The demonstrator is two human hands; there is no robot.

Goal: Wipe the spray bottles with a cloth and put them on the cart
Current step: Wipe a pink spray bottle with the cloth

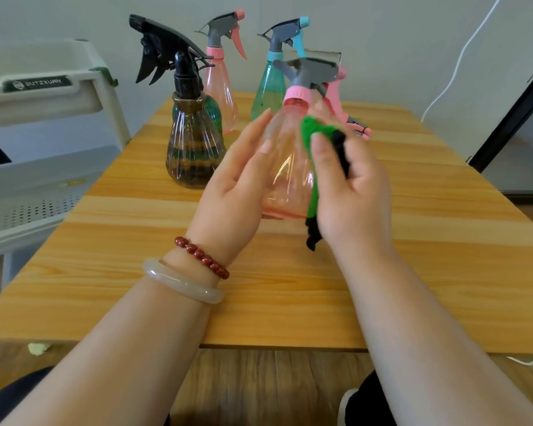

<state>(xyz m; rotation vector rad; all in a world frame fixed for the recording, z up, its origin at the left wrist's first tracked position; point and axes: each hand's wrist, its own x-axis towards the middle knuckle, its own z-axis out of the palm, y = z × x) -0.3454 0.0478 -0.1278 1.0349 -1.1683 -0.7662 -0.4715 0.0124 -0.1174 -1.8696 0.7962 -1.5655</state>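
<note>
Over the middle of the wooden table (130,250), a clear pink spray bottle (285,176) with a grey trigger head and pink collar is held upright between my hands. My left hand (234,186) holds its left side, fingers reaching up toward the neck. My right hand (348,186) grips a green and black cloth (313,130) and presses it against the bottle's right side. Further back stand a brown ribbed bottle (194,146) with a black trigger, a pink bottle (220,87) and a teal bottle (268,90). The white cart (43,90) is at the left.
A green ribbed bottle (212,110) is partly hidden behind the brown one. Another pink trigger head (357,127) shows behind my right hand. A white cable (462,56) hangs on the wall at the right, beside a dark door frame (511,112).
</note>
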